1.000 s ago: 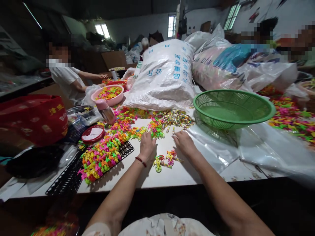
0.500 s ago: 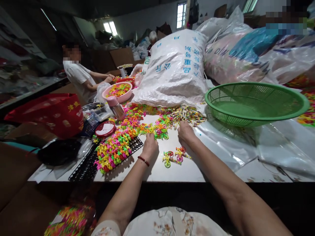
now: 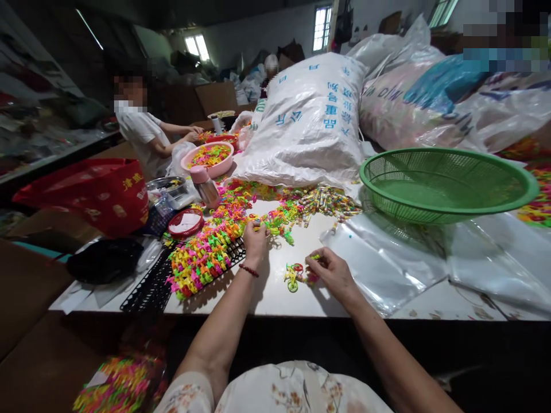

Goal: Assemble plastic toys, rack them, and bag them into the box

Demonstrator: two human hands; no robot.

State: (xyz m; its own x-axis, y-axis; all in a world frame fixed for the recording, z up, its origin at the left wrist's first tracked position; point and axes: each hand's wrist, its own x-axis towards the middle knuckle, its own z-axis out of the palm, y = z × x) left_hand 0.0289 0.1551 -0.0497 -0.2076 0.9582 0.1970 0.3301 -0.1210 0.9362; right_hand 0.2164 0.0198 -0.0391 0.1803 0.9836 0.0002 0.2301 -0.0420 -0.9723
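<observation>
The near toy bike [image 3: 293, 277] lies on the worktop [image 3: 275, 304], well L of the green basket [image 3: 439, 183] & a bit nearer me; I read its long axis as fore-aft, red wheel at far end, green wheel at near end, far end angled slightly twd basket. Second bike [image 3: 311, 278], just basket-side of it, is mostly behind my R hand [image 3: 336, 274]; can't tell its heading. R fingers are pinched nearly tip to tip on a small yellow-green piece [image 3: 316, 257], too small to ID. My L hand [image 3: 255, 241], farther L of basket, is at the loose toy heap [image 3: 232, 202]; fingers curled in, can't tell if they've got anything.

Vs 0.5 s ago: R hand's come back from the stick heap [image 3: 329, 201] L of basket, now covering second bike; L hand's slightly farther from basket. Near bike unmoved.
</observation>
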